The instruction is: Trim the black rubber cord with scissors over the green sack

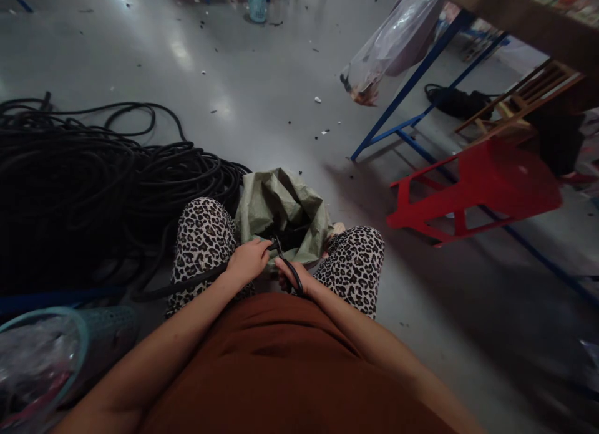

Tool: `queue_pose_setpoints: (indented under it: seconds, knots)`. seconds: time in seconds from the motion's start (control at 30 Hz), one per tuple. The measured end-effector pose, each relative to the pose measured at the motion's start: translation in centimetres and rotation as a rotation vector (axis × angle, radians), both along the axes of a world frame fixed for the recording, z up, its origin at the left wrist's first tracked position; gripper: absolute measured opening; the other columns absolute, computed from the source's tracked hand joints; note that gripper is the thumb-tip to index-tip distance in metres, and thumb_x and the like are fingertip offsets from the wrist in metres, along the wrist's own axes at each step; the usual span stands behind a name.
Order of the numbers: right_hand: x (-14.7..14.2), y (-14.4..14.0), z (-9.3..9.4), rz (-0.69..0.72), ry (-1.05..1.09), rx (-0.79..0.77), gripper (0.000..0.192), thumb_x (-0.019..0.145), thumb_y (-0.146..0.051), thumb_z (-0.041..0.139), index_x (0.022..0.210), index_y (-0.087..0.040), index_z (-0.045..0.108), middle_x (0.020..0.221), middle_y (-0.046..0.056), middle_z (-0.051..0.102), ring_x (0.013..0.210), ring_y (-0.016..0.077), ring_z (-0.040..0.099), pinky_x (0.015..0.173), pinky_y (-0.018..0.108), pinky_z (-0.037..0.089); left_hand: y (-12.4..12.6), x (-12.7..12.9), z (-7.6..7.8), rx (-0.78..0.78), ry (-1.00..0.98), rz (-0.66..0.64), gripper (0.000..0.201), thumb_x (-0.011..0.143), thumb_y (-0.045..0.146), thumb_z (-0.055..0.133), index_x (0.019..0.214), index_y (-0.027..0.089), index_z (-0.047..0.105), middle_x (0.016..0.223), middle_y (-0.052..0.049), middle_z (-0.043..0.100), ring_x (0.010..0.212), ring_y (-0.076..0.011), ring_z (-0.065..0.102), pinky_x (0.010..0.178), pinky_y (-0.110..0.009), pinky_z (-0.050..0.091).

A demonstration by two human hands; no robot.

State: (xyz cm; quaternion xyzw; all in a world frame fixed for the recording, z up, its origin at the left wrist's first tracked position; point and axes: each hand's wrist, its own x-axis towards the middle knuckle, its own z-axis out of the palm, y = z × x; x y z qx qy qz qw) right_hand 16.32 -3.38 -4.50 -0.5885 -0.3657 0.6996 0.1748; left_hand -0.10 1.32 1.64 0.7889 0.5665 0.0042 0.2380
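Hose (196, 282) runs from the black coil across the left knee into the left hand (248, 261), whose fingers are closed around it above the lap. The right hand (292, 275) grips a dark tool (287, 262), perhaps scissors; its blades are too dim to make out. Between the knees sits an open green sack (281, 206), its inside in shadow. The coil (84, 184) sprawls left, partly lost in darkness. A teal basket (70, 353) is cut off at the lower left. A red stool (477, 191) lies tipped farther right.
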Motion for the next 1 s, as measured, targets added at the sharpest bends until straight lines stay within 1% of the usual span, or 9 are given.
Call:
queue_pose_setpoints:
  seconds: [0.1,0.23,0.4,0.57,0.7,0.8,1.0]
  knots:
    - [0.1,0.0,0.5,0.014,-0.019,0.014,0.055,0.083,-0.068,0.046,0.070,-0.015,0.052,0.052,0.000,0.050,0.042,0.0101,0.047,0.042,0.021,0.038,0.0,0.0,0.0,0.001,-0.004,-0.008,0.037,0.087,0.024,0.044,0.121,0.026,0.059,0.112,-0.005,0.065,0.097,-0.0179,0.061,0.083,-0.028,0.046]
    - [0.3,0.0,0.8,0.058,-0.050,0.082,0.057,0.082,-0.070,0.044,0.066,-0.016,0.052,0.051,0.000,0.050,0.043,0.0098,0.046,0.043,0.021,0.037,0.1,0.1,0.1,-0.008,0.001,0.004,0.037,0.088,0.025,0.043,0.122,0.026,0.059,0.114,-0.005,0.064,0.099,-0.0180,0.061,0.084,-0.028,0.046]
    - [0.4,0.0,0.6,0.081,-0.105,0.115,0.057,0.084,-0.069,0.039,0.064,-0.016,0.050,0.050,0.001,0.048,0.044,0.0113,0.045,0.044,0.023,0.036,0.1,0.2,0.0,0.013,-0.007,0.002,0.037,0.089,0.026,0.041,0.121,0.026,0.059,0.114,-0.004,0.064,0.099,-0.0183,0.061,0.084,-0.028,0.047]
    - [0.5,-0.1,0.1,0.104,-0.155,0.148,0.060,0.083,-0.072,0.037,0.059,-0.017,0.045,0.046,-0.001,0.043,0.044,0.0110,0.043,0.043,0.022,0.033,0.3,0.3,-0.2,0.003,0.000,-0.003,0.037,0.088,0.025,0.041,0.121,0.026,0.059,0.114,-0.004,0.064,0.100,-0.0180,0.061,0.085,-0.027,0.046]
    - [0.5,-0.2,-0.2,0.086,-0.212,0.169,0.059,0.080,-0.072,0.040,0.057,-0.018,0.044,0.045,-0.003,0.039,0.042,0.0096,0.038,0.041,0.021,0.030,0.5,0.4,-0.2,0.001,0.022,-0.001,0.038,0.088,0.025,0.041,0.121,0.025,0.059,0.113,-0.005,0.065,0.099,-0.0185,0.061,0.084,-0.028,0.046]
    - [0.5,-0.2,-0.1,0.098,-0.240,0.170,0.057,0.080,-0.070,0.043,0.055,-0.019,0.043,0.044,-0.004,0.037,0.041,0.0087,0.034,0.041,0.021,0.027,0.5,0.4,-0.3,-0.007,0.024,-0.002,0.038,0.088,0.025,0.040,0.121,0.025,0.059,0.113,-0.005,0.065,0.098,-0.0189,0.061,0.084,-0.029,0.047]
    - [0.8,-0.1,0.0,0.117,-0.299,0.225,0.053,0.083,-0.062,0.046,0.054,-0.018,0.044,0.045,-0.003,0.040,0.043,0.0093,0.036,0.043,0.022,0.027,0.5,0.2,-0.6,-0.018,0.024,-0.004,0.038,0.088,0.026,0.040,0.121,0.025,0.059,0.116,-0.005,0.064,0.099,-0.0191,0.061,0.085,-0.029,0.046]
